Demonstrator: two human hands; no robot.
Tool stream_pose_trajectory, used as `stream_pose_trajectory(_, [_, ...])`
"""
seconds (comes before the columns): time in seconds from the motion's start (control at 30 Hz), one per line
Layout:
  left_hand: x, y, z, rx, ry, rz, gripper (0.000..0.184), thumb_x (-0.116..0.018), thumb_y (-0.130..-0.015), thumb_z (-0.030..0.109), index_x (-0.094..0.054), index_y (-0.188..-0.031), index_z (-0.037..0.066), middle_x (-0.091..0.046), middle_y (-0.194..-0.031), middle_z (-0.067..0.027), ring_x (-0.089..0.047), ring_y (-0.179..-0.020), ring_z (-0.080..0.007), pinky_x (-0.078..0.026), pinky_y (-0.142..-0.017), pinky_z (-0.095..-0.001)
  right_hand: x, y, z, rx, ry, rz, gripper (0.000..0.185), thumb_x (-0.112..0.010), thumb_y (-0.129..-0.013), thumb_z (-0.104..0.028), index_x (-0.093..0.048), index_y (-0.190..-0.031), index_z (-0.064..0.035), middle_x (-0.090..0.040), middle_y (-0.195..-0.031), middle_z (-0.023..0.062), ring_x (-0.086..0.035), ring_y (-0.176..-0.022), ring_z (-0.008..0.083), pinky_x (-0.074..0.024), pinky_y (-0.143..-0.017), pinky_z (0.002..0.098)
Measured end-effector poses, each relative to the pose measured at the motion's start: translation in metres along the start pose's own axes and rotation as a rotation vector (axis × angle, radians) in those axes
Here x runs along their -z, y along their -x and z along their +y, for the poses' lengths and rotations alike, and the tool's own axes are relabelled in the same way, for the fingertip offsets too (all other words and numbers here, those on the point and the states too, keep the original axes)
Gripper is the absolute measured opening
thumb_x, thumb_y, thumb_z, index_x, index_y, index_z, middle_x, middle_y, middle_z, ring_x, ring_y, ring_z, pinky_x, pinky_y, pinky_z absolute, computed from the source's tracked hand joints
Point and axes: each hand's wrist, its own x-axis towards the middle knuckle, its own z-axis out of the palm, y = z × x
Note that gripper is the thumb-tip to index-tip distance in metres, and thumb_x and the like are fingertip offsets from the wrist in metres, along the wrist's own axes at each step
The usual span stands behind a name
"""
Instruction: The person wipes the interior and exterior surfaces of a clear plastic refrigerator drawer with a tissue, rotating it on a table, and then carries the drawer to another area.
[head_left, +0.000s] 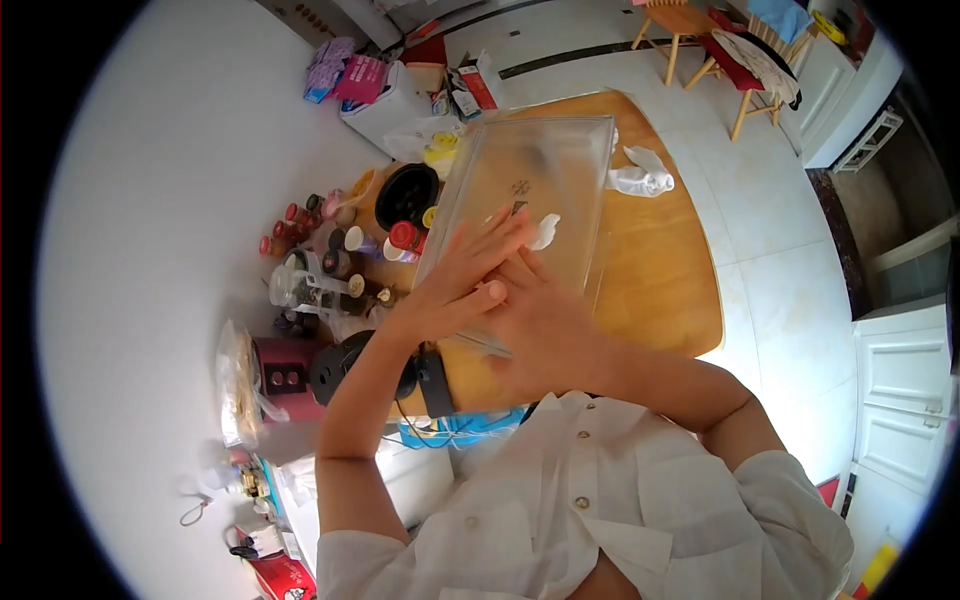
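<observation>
Over a clear plastic drawer [570,160] marked with a snowflake, my two hands meet. My left hand [455,275] has its fingers stretched out and lies across my right hand. Partly covered by it, my right hand [545,320] is smeared by motion, so its grip is unclear. A small white crumpled piece, like tissue [544,232], shows just past the fingertips. The drawer rests on a wooden table [665,270]. Another crumpled white cloth or tissue [643,175] lies to the right of the drawer.
Jars and cups [360,240], a black bowl [407,197] and a red-lidded jar [404,236] crowd the table's left side. A dark red appliance [285,375] stands near the wall. Chairs [750,75] are at the far right, white cabinets [905,370] along the right.
</observation>
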Motion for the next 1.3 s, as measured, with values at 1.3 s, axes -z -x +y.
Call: stream_pose_trajectory(1.3, [-0.086,0.03,0.043,0.353,-0.287,0.703,0.116,-0.072,-0.063,0.063,-0.029,-0.138,-0.013,-0.024,-0.145,-0.0349,-0.019,-0.14,-0.0433,-0.016,-0.11,-0.0559,0.036,0.01,0.038,-0.226,0.233,-0.231,0.058,-0.045,-0.091,-0.032,-0.037,-0.143,-0.008,-0.035,-0.149,0.009,-0.027,-0.141,0.026,-0.005,-0.113,0.0548])
